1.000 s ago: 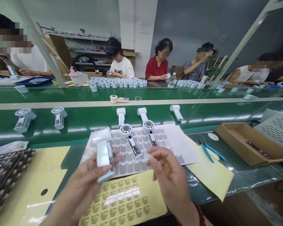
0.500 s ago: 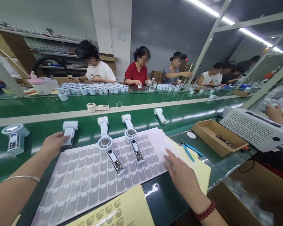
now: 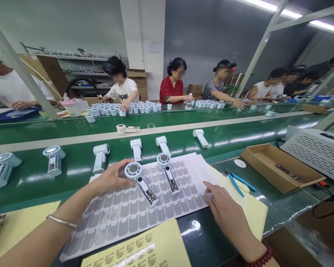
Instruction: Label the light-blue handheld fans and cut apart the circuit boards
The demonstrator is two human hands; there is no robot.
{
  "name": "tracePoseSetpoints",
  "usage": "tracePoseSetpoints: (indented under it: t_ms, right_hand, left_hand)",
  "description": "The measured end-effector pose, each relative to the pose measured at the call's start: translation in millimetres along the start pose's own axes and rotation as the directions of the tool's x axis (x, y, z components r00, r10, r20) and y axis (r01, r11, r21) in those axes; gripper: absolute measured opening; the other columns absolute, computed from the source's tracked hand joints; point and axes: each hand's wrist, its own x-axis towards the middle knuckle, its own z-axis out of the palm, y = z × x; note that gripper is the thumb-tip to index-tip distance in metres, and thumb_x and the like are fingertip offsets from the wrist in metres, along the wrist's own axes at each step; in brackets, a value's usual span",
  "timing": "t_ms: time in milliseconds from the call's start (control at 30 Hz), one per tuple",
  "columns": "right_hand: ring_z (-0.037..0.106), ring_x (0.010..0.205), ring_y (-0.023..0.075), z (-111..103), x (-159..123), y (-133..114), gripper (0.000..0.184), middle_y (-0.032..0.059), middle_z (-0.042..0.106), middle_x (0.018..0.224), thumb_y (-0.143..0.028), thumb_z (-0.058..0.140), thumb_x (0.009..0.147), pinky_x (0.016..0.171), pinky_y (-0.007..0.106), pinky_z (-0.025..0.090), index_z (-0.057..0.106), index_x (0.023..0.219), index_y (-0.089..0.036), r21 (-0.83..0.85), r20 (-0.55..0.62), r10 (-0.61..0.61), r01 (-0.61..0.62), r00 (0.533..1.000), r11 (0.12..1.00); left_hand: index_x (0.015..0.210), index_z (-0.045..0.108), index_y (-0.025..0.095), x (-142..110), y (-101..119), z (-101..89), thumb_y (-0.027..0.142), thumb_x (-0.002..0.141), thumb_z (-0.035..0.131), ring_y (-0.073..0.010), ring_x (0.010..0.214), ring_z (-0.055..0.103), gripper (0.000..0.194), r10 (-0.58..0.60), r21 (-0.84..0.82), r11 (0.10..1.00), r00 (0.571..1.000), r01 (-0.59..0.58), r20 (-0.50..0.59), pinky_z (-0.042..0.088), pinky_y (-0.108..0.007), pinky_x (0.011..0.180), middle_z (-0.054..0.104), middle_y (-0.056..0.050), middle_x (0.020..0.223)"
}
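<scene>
Head view. The left hand (image 3: 111, 177) curves thumb and fingers at the round head of a light-blue handheld fan (image 3: 146, 191), which lies on a sheet of grey labels (image 3: 199, 167); whether the grip is closed cannot be told. The right hand (image 3: 226, 209) is at the sheet's right edge, its pinch unclear. A second fan (image 3: 171, 181) lies between the hands.

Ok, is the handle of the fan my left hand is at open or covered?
Open on top: the fan has its circuit board showing bare along the handle.
</scene>
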Motion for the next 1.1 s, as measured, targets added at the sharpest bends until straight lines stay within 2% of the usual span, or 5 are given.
tracePoseSetpoints:
  t_ms: [267, 433, 667, 833, 1100]
  right_hand:
    - [0.075, 0.095, 0.0256, -4, 1, 11, 0.032, 0.0058, 0.078, 0.099, -0.043, 0.054, 0.091, 0.087, 0.041, 0.061, 0.063, 0.116, -0.025, 0.414, 0.140, 0.183, -0.225, 0.973, 0.882]
    - [0.071, 0.111, 0.0300, -7, 2, 14, 0.046, 0.0083, 0.075, 0.120, -0.049, 0.057, 0.088, 0.095, 0.048, 0.057, 0.058, 0.129, -0.027, 0.420, 0.172, 0.198, -0.254, 0.965, 0.871]
    - [0.073, 0.104, 0.0300, -5, 1, 18, 0.051, 0.0091, 0.076, 0.112, -0.054, 0.059, 0.084, 0.090, 0.043, 0.058, 0.059, 0.125, -0.024, 0.476, 0.189, 0.213, -0.279, 0.959, 0.834]
    - [0.069, 0.112, 0.0362, -9, -1, 14, 0.054, 0.0079, 0.076, 0.119, -0.060, 0.058, 0.081, 0.094, 0.053, 0.053, 0.059, 0.124, -0.029, 0.385, 0.216, 0.255, -0.322, 0.943, 0.865]
    - [0.058, 0.131, 0.0348, -19, 11, 31, 0.077, 0.0059, 0.078, 0.085, -0.055, 0.086, 0.059, 0.108, 0.049, 0.049, 0.054, 0.121, -0.023, 0.751, 0.449, 0.324, -0.548, 0.833, 0.367]
  left_hand:
    - [0.103, 0.069, 0.023, -57, -5, 4.4, 0.023, 0.057, 0.092, -0.0225, 0.084, 0.071, 0.051, -0.002, -0.309, 0.943, 0.926, -0.124, -0.378, 0.058, -0.026, 0.072, 0.075, -0.005, 0.092]
    - [0.104, 0.073, 0.016, -100, 7, 33.5, 0.004, 0.080, 0.067, -0.0205, 0.088, 0.075, 0.027, -0.284, -0.705, 0.663, 0.786, -0.254, -0.550, 0.062, -0.025, 0.072, 0.080, -0.008, 0.095]
    - [0.135, 0.060, 0.014, -136, 18, 71.2, 0.018, 0.100, 0.048, -0.0159, 0.082, 0.077, 0.036, -0.521, -0.905, 0.291, 0.743, -0.310, -0.421, 0.062, -0.025, 0.080, 0.081, -0.010, 0.098]
    - [0.117, 0.065, 0.010, -146, 15, 80.8, 0.030, 0.102, 0.044, -0.0194, 0.071, 0.077, 0.033, -0.579, -0.934, 0.183, 0.733, -0.308, -0.356, 0.064, -0.027, 0.063, 0.078, -0.013, 0.086]
    - [0.095, 0.061, 0.007, -151, 18, 85.4, 0.033, 0.103, 0.039, -0.0075, 0.042, 0.059, 0.035, -0.558, -0.985, -0.012, 0.818, -0.172, -0.136, 0.054, -0.015, 0.045, 0.053, 0.001, 0.063]
